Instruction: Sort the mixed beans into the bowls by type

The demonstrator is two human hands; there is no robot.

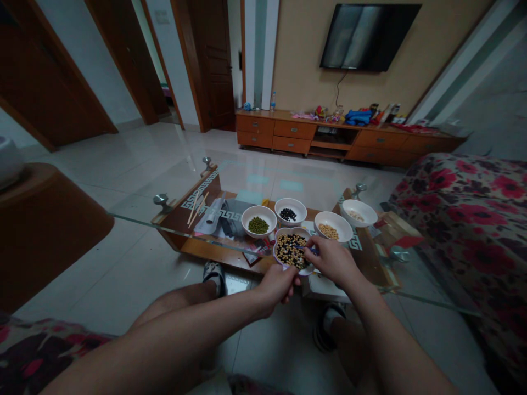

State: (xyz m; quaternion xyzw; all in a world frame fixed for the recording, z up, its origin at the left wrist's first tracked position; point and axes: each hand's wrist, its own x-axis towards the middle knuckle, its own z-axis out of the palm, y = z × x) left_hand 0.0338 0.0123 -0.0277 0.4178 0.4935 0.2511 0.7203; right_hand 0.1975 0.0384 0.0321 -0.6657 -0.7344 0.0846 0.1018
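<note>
The right hand (333, 262) is closing its fingers on a thin blue-handled utensil (308, 249), and the utensil's far end is reaching toward a white bowl of mixed beans (290, 250) directly under the grip. The bowl's dark and pale beans are heaped together, sitting between the two hands. The left hand (275, 288) is curling at the near rim of that bowl, right beside the right hand's grip, though I cannot tell whether its fingers are actually clamping the rim.

Just beyond the grip, four more white bowls are standing on a glass-topped table (436, 301). A bowl of green mung beans (258, 221) is sitting ahead and to the left, and a bowl of black beans (288, 214) is sitting straight ahead. A bowl of yellow soybeans (334, 227) is waiting ahead and to the right, with a bowl of pale contents (358, 213) beyond it. Chopsticks (196, 209) are lying well left of the grip, on wood beneath the glass.
</note>
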